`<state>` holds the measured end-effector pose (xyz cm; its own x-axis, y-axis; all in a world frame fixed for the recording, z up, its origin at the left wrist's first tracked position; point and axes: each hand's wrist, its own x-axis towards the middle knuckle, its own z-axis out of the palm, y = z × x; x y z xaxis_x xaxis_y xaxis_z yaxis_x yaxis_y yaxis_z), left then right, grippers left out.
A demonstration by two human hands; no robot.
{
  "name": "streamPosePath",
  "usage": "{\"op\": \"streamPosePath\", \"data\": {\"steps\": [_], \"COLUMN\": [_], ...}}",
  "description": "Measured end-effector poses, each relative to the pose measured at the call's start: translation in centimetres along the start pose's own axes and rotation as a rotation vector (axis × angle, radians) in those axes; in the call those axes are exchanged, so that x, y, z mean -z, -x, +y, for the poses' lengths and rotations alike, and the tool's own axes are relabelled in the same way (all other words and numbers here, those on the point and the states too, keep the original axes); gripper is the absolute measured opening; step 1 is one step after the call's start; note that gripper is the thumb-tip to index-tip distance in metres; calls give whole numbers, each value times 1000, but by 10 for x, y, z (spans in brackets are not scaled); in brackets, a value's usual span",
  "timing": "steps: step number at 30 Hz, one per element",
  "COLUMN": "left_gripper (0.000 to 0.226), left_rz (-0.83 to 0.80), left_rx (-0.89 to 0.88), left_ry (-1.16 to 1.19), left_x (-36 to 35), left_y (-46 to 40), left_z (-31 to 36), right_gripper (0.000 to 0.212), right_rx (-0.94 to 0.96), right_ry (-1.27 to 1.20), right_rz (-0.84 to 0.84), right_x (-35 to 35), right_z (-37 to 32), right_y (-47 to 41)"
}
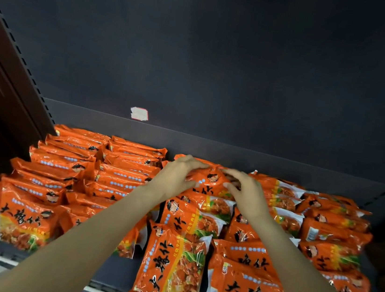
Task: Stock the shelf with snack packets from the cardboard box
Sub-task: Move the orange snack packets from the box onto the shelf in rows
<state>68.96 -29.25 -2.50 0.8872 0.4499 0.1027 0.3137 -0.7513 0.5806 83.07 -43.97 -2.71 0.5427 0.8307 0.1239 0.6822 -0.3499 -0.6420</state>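
Orange packet (pixel 209 181) at the back was gripped by both the left hand (pixel 177 175) and right hand (pixel 246 193); shoved carelessly, it looked likely to topple the leaning rows (pixel 99 175).

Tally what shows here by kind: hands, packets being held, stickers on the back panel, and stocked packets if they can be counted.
hands: 2 (left hand, right hand)
held packet: 1
sticker: 1
total: 4
The stocked packets overlap too much for an exact count.
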Motion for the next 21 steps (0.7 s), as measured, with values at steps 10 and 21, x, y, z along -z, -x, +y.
{"op": "streamPosePath", "data": {"steps": [10, 21], "left_gripper": [17, 49], "left_rz": [178, -144], "left_rx": [64, 28], "left_ry": [-252, -345], "left_x": [8, 11], "left_y": [7, 18], "left_z": [-10, -16], "right_gripper": [31, 51], "right_rx": [-125, 107], "right_ry": [69, 326], "right_rz": [-86, -125], "right_x": [0, -12], "right_z": [7, 0], "right_y": [-2, 9]}}
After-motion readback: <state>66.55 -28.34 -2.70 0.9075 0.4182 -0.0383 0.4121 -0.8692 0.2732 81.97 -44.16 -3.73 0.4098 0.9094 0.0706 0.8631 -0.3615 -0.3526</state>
